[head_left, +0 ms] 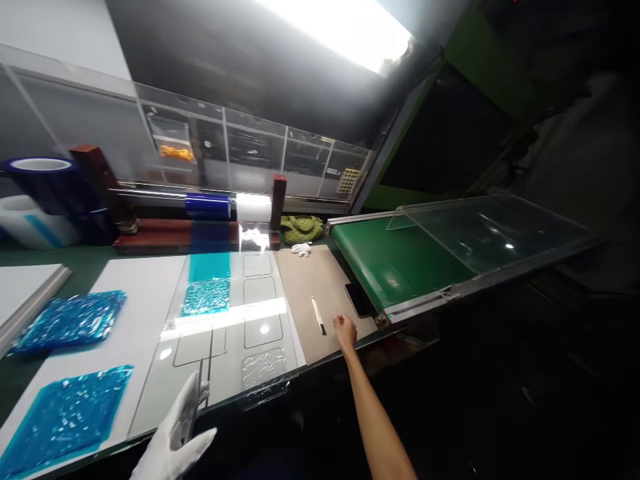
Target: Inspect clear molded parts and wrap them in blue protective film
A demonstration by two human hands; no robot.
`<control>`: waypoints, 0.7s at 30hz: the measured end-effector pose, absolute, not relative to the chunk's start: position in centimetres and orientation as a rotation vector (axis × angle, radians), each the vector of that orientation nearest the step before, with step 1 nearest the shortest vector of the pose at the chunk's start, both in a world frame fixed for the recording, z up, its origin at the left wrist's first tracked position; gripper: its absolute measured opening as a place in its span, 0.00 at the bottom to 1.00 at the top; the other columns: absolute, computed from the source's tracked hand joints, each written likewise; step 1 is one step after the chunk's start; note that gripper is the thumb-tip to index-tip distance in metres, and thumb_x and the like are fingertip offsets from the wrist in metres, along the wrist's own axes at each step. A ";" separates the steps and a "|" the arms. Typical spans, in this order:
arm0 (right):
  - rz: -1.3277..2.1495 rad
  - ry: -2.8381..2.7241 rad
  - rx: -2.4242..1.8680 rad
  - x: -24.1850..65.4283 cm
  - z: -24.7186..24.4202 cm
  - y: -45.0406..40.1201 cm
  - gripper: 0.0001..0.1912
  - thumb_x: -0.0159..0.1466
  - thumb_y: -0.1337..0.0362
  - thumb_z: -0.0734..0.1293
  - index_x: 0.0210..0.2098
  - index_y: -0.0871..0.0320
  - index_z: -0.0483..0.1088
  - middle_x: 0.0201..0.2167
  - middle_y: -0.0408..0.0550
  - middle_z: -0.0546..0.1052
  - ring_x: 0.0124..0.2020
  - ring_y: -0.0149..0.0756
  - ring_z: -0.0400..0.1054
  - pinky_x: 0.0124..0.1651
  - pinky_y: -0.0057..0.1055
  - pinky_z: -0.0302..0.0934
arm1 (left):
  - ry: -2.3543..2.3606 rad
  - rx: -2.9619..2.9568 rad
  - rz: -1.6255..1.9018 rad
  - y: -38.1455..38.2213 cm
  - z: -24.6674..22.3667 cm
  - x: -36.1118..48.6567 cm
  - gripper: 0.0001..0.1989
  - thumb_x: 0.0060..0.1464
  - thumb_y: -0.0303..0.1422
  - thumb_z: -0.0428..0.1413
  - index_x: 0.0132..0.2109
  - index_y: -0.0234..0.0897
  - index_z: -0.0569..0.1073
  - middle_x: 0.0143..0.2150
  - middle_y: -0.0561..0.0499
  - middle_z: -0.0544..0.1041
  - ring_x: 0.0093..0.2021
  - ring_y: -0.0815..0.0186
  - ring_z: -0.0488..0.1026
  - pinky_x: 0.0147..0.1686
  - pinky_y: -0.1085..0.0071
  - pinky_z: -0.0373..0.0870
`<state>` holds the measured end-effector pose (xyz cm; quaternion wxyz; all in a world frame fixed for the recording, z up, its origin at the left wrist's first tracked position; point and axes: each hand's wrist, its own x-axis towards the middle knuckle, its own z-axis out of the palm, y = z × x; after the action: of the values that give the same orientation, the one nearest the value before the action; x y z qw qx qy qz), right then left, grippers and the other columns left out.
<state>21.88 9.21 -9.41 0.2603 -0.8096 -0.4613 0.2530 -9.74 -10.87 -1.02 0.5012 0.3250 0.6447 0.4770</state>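
My left hand [175, 433], in a white glove, is at the table's front edge. A thin dark-edged panel [188, 417], seen nearly edge-on, is between its fingers, and the thumb sticks out to the right. My bare right hand [345, 331] is closed above the front of a brown board [300, 287]; whatever its curled fingers may hold is hidden. Left of it lies a slim white tool with a black end [318, 315]. A dark phone [357, 300] lies just beyond this hand. Before my left hand lies a glass sheet [200, 340] with rectangular outlines and blue film [207, 287].
Blue bubbly-looking packets [70, 417] lie at left. Behind, a wooden stand [155, 233] carries a blue film roll [207, 207] and a white roll [253, 207]. A green conveyor belt [400, 257] with a clear cover [500, 230] runs right. A green cloth item [301, 229] sits between.
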 end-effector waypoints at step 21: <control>1.651 -1.865 -1.147 8.7 4.3 0.6 0.21 0.66 0.48 0.54 0.39 0.59 0.66 0.27 0.42 0.66 0.25 0.28 0.62 0.28 0.25 0.60 | 1.662 1.803 0.745 -12.8 5.5 -14.8 0.55 0.41 0.42 0.61 0.67 0.43 0.34 0.68 0.40 0.45 0.67 0.45 0.43 0.62 0.44 0.46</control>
<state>8.71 0.60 4.27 0.1984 -0.4098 -0.6667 0.5902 -14.81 -12.85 5.54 0.2855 0.6742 0.6216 0.2785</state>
